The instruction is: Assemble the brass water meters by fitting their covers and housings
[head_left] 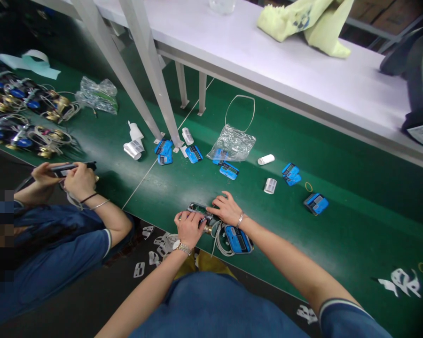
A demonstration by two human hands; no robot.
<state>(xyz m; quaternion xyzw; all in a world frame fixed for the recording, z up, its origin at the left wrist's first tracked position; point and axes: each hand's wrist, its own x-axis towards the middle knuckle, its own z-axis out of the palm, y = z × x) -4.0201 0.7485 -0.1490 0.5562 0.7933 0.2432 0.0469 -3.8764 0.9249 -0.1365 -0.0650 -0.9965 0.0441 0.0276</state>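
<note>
Blue shirt cloth [211,305] fills the near edge, and past it the person's two hands meet over a dark casing [196,206] lying near the front edge of the green bench [359,249]. On the left hand [190,228] the fingers are bent over the near side of the casing; whether they grip or only press, I cannot tell. The right hand [227,210] is loosely spread, one fingertip on the casing's right end. The step in hand looks like fitting or pressing something at the casing's face (the part itself is hidden), which calls for a steady hold and light fingertip pressure. A brass fitting [207,229] shows just beside the left hand, near coiled cable [218,240] and a blue-faced device [238,239].

Farther back, a clear bag [238,138] lies over or around some blue labels [219,156]; which, I cannot tell. Another clear bag [97,94], toward the co-worker's side [79,180], holds something greenish
</note>
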